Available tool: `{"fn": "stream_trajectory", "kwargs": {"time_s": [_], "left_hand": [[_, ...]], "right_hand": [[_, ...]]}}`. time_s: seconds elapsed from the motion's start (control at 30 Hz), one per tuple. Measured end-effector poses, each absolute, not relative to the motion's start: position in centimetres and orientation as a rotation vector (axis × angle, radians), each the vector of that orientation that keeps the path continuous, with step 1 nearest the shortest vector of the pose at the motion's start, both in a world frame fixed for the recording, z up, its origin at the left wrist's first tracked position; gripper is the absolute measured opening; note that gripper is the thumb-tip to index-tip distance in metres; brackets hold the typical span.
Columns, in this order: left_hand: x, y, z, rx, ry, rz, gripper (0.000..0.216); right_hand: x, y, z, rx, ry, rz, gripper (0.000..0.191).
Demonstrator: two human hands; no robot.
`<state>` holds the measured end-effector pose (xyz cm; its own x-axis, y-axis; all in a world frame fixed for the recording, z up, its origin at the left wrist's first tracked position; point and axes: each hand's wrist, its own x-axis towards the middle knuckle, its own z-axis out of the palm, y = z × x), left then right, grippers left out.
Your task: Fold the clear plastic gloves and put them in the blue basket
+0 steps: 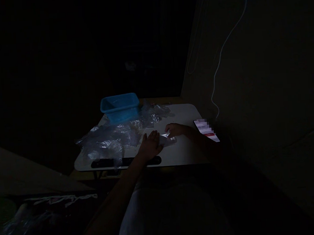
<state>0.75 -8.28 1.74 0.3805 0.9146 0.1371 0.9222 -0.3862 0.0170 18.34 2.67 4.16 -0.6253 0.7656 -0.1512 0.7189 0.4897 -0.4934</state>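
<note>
My left hand (149, 146) lies flat with its fingers stretched out, at the left end of a small clear plastic bag (168, 141) on the white table (185, 153). From the right, my right hand (174, 129) reaches over and pinches the upper edge of that bag between bent fingers. To the left of both hands spreads a loose heap of crumpled clear plastic bags (109, 136), part of it hanging over the front edge. The dim light hides the finer detail of my fingertips.
A blue plastic basket (121, 114) stands at the back left of the table. At the right edge lies a lit phone (207, 130). A black slot (153, 161) runs along the front edge. A white cable (220, 55) hangs down the wall at right.
</note>
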Motion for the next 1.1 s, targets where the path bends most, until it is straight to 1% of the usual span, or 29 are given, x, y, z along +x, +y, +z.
{"fn": "stream_trajectory", "kwargs": {"time_s": [0.13,0.23,0.3,0.4,0.47,0.53,0.6,0.73,0.83,1.1], "left_hand": [[0.7,-8.4,1.9,-2.567,-1.715,-0.236,0.058],[0.5,-8.3,2.1,-2.614,-1.75,-0.382,0.059],[0.3,-8.1,2.1,-2.67,-1.789,-0.623,0.057],[-0.3,-7.6,1.8,-2.749,-1.928,-1.183,0.051],[-0.7,-7.3,1.4,-2.754,-2.041,-1.532,0.046],[-0.9,-7.2,1.2,-2.731,-2.144,-1.705,0.041],[-1.0,-7.2,1.2,-2.723,-2.217,-1.74,0.037],[-1.2,-7.1,0.8,-2.718,-2.243,-1.851,0.04],[-1.3,-6.7,0.3,-2.675,-2.233,-1.933,0.038],[-1.3,-6.9,0.6,-2.505,-2.329,-2.099,0.03]], "right_hand": [[18.2,2.5,4.7,-1.327,-2.725,0.834,0.026],[18.7,1.9,5.0,-1.369,-2.613,0.957,0.016],[19.2,1.4,5.0,-1.352,-2.442,1.079,0.015],[19.7,0.4,4.6,-1.219,-2.185,1.276,0.017],[19.7,-0.3,4.2,-1.119,-2.04,1.343,0.018],[19.3,-0.8,3.8,-1.067,-1.924,1.364,0.02],[18.7,-1.1,3.4,-1.046,-1.843,1.384,0.023],[18.0,-1.2,2.7,-1.008,-1.714,1.428,0.027],[17.9,-1.2,2.3,-0.965,-1.636,1.459,0.029],[17.8,-1.5,2.1,-0.943,-1.559,1.479,0.026]]}}
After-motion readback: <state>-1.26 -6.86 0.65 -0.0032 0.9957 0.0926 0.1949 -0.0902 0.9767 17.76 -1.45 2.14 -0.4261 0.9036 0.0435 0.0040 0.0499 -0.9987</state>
